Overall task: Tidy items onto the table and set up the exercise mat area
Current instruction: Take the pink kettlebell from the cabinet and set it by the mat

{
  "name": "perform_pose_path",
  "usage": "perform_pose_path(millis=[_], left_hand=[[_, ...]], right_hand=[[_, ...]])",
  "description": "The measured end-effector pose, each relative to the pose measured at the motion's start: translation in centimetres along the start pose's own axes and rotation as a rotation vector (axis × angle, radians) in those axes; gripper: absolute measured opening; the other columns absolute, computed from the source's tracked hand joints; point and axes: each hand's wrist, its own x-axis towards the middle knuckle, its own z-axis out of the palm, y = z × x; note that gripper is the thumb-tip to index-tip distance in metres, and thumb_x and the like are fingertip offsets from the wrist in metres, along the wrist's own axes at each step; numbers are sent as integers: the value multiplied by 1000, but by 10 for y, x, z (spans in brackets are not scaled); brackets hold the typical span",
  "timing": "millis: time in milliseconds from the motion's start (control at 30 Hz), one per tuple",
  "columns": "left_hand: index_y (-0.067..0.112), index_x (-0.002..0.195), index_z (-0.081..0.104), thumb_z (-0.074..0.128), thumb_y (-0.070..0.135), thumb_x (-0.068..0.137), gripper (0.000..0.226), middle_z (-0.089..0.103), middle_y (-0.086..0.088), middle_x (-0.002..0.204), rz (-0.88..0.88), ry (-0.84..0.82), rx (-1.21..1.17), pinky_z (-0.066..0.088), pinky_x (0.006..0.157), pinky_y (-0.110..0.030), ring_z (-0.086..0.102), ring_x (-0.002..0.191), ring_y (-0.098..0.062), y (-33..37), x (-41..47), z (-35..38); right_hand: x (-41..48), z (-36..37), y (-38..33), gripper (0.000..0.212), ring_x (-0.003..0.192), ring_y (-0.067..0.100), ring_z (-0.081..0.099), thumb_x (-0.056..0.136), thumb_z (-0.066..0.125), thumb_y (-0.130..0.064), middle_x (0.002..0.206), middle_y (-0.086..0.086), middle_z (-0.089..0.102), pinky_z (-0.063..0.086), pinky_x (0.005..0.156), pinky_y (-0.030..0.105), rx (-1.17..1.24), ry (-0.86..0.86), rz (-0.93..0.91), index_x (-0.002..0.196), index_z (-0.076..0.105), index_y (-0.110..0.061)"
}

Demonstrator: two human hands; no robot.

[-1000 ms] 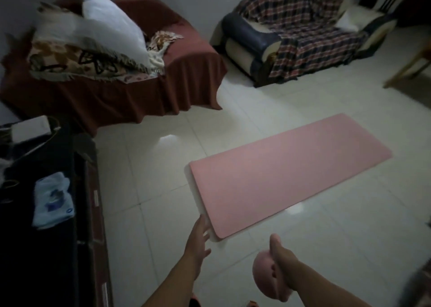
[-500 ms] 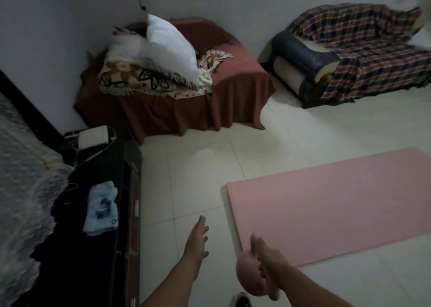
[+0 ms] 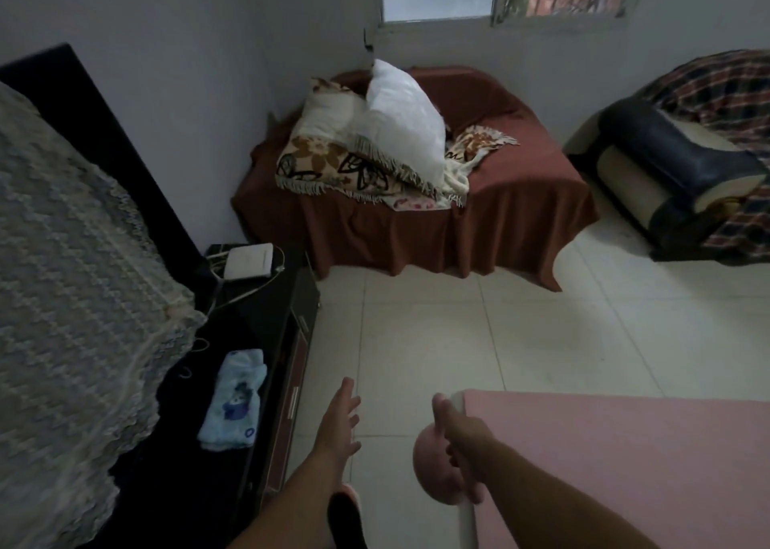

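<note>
**Pink weight in the right hand, beside the mat**

A tiled floor (image 3: 458, 340) fills the middle of the room. The pink exercise mat (image 3: 625, 465) lies flat on it at lower right. Along the left stands a dark desk (image 3: 258, 323), partly draped with a pale lace cloth (image 3: 75, 277). Against the far wall sits a sofa under a rust-red cover (image 3: 500, 198), with a white pillow (image 3: 408, 119) on a patterned blanket (image 3: 333, 165). On the desk lie a white box (image 3: 248, 261) and a folded light-blue cloth (image 3: 234, 400), well apart. The right hand (image 3: 462, 436) hangs over the mat's near corner, its fingers clenched around a rounded pink weight (image 3: 433, 465). The left hand (image 3: 338, 419) hovers over the floor near the desk's edge, fingers released and spread, grasping nothing.
</note>
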Motion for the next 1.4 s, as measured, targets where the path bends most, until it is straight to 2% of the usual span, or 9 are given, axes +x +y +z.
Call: perform_pose_path(millis=[100, 400, 533, 633, 733, 800, 1000, 1167, 1400], left_hand=[[26, 150, 31, 33, 57, 96, 62, 38, -3, 152, 15, -36, 6, 29, 111, -52, 35, 139, -26, 31, 47, -8], [24, 150, 30, 32, 54, 98, 61, 39, -5, 152, -8, -103, 46, 24, 114, -46, 32, 141, -23, 133, 201, -36], [25, 150, 31, 29, 54, 99, 58, 39, -5, 152, 16, -109, 63, 24, 115, -47, 32, 141, -22, 190, 254, -19], [25, 149, 32, 27, 51, 100, 56, 39, -6, 151, 47, -130, 83, 25, 114, -47, 33, 140, -23, 237, 295, 15], [25, 150, 32, 27, 51, 100, 56, 39, -6, 152, 71, -164, 114, 25, 113, -46, 33, 140, -23, 277, 334, 54], [25, 149, 34, 28, 51, 100, 55, 39, -6, 151, 75, -157, 118, 25, 112, -46, 34, 140, -23, 301, 359, 80], [30, 147, 35, 28, 52, 100, 53, 40, -3, 151, 65, -172, 145, 25, 111, -46, 33, 140, -21, 370, 426, 161], [31, 147, 36, 28, 50, 100, 51, 41, -2, 151, 86, -273, 178, 22, 112, -49, 31, 142, -22, 421, 468, 243], [28, 145, 40, 31, 50, 99, 52, 43, -2, 149, 75, -472, 272, 24, 111, -46, 34, 140, -22, 468, 535, 360]], right_hand=[[30, 12, -40, 89, 124, 47, 49, 83, 59, -68, 134, 28, 54, 34, 107, 65, -3, 12, 8, 135, 46, 2], [122, 52, -171, 94, 115, 44, 52, 80, 63, -70, 133, 28, 52, 38, 105, 61, 28, 42, 32, 134, 47, 5], [159, 60, -231, 91, 112, 43, 51, 78, 59, -72, 120, 22, 55, 32, 107, 63, 139, 110, 76, 125, 49, 5], [185, 59, -285, 84, 109, 40, 51, 87, 53, -65, 120, 21, 55, 37, 103, 53, 222, 137, 121, 131, 46, 7], [213, 54, -337, 89, 133, 40, 40, 86, 50, -69, 143, 18, 47, 26, 112, 57, 292, 84, 235, 141, 42, 1], [233, 47, -371, 92, 137, 39, 38, 84, 48, -73, 146, 16, 46, 24, 114, 58, 329, 70, 259, 143, 41, -2], [279, 7, -470, 91, 103, 32, 59, 78, 54, -77, 112, 13, 64, 35, 107, 54, 502, 137, 182, 127, 54, -1], [391, -55, -503, 114, 106, 33, 66, 46, 44, -94, 114, 12, 71, 47, 100, 50, 372, 290, -2, 119, 65, -10], [391, -140, -591, 97, 105, 36, 65, 58, 39, -80, 110, 10, 71, 45, 101, 48, 490, 453, 3, 117, 61, -6]])
